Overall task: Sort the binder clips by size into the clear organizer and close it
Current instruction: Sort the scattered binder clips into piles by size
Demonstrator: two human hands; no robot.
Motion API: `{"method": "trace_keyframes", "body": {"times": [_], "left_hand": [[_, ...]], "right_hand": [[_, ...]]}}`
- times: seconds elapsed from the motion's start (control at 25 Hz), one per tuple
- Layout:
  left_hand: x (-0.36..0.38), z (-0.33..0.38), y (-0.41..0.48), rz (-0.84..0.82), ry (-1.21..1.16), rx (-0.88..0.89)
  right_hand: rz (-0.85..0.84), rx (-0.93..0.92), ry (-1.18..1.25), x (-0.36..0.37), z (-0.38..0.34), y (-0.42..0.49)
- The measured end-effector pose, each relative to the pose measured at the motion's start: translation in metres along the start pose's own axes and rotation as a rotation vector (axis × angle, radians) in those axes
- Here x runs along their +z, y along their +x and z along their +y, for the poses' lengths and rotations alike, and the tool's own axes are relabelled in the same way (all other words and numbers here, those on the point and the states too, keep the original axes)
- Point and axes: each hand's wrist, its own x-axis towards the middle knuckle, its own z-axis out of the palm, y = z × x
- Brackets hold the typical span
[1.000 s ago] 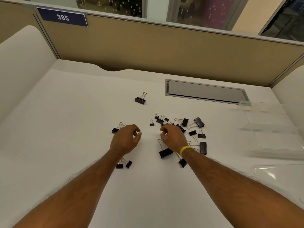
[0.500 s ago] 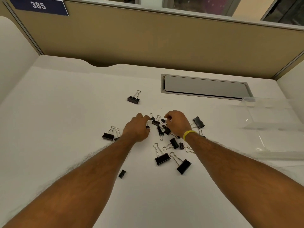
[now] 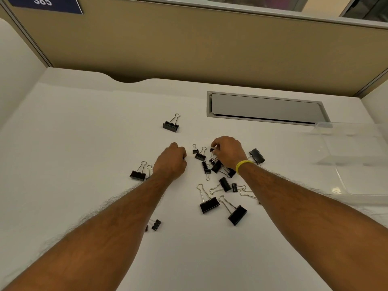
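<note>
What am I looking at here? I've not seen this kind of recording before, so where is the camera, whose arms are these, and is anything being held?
There is no machine here: a person wears one wide-angle camera on the head, looking down at their own bare arms. The white desk is strewn with black binder clips of several sizes, such as a large clip near the middle and a lone clip farther back. The left hand is curled into a fist; whether it holds anything is hidden. The right hand, with a yellow wristband, pinches a small clip at its fingertips. The clear organizer lies open at the right edge, and no clips are visible in it.
</note>
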Motion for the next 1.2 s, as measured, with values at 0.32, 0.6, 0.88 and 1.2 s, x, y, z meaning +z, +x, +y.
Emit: {"method": "trace_keyframes", "body": {"times": [0.32,0.6,0.88,1.2], "left_hand": [[-0.001,0.001,0.001,0.020,0.032,-0.064],[-0.003,-0.002,-0.001,0.047,-0.048,-0.065],[-0.009,-0.014,-0.005,0.115,-0.119,-0.039],[-0.021,-0.018,-0.014,0.196,-0.094,-0.005]], "right_hand": [[0.009,0.025,-0.047,0.005,-0.005,0.000],[0.065,0.011,0.135,0.003,-0.013,0.006],[0.028,-0.109,0.297,0.007,-0.035,0.011],[-0.042,-0.182,0.230,0.015,-0.045,0.019]]}}
